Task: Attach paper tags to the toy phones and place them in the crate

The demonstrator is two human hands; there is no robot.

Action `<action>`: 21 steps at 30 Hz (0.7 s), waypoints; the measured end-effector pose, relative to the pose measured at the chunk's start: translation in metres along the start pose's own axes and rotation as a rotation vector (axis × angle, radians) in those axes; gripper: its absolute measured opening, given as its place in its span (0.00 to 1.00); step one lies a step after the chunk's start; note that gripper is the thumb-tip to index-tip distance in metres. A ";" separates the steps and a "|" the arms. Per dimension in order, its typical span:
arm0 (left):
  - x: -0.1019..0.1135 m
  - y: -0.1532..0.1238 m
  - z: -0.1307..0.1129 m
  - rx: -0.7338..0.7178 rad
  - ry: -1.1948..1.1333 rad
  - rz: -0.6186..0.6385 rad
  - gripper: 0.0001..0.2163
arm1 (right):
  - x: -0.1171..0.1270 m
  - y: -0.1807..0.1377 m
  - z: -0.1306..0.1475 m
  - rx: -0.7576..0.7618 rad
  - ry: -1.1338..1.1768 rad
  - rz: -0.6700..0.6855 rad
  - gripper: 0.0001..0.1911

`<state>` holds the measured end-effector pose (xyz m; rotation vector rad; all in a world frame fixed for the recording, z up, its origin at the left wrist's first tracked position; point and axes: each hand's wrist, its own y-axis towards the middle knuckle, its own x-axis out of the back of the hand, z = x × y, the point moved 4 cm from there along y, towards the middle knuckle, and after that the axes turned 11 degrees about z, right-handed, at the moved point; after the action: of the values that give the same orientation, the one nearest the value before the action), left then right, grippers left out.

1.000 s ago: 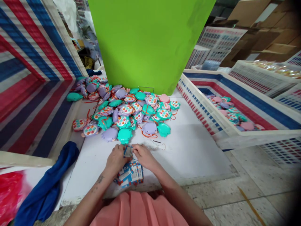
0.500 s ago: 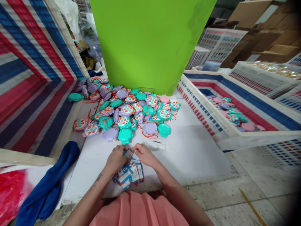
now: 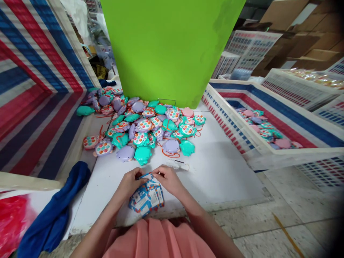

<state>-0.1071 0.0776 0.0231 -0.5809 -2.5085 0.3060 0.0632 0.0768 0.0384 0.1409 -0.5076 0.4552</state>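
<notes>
At the near edge of the white tabletop lies a loose pile of blue-and-white printed cards [image 3: 146,201]. Just above that pile, my left hand [image 3: 132,182] pinches one blue-and-white card [image 3: 146,177] by its left side. My right hand [image 3: 166,178] is closed at the same card's upper right corner, thumb and fingertips together; whether a thin string is also between them is too small to tell. Beyond my hands spreads a heap of turtle-like toys [image 3: 145,125] in teal, purple and pink, several with coloured dots and orange cords. A teal toy [image 3: 143,154] lies closest to my hands.
A green panel [image 3: 172,50] stands behind the heap. To the right, a white crate [image 3: 255,161] with striped lining holds more toys. A striped-lined crate [image 3: 48,182] lies tipped at left, beside a blue cloth [image 3: 63,208]. A thin dark stick [image 3: 179,161] rests on the table.
My left hand has turned and shifted slightly, so more of the held card shows. My right hand stays at its corner, fingers curled a little more. The toys lie as before.
</notes>
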 end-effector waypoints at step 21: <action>-0.009 -0.002 -0.016 0.047 -0.750 0.091 0.16 | 0.007 -0.009 0.022 0.009 -0.219 -0.167 0.05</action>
<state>-0.0921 0.0736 0.0327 -0.6471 -3.1747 0.7263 0.0631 0.0666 0.0614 0.2413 -0.7023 0.2793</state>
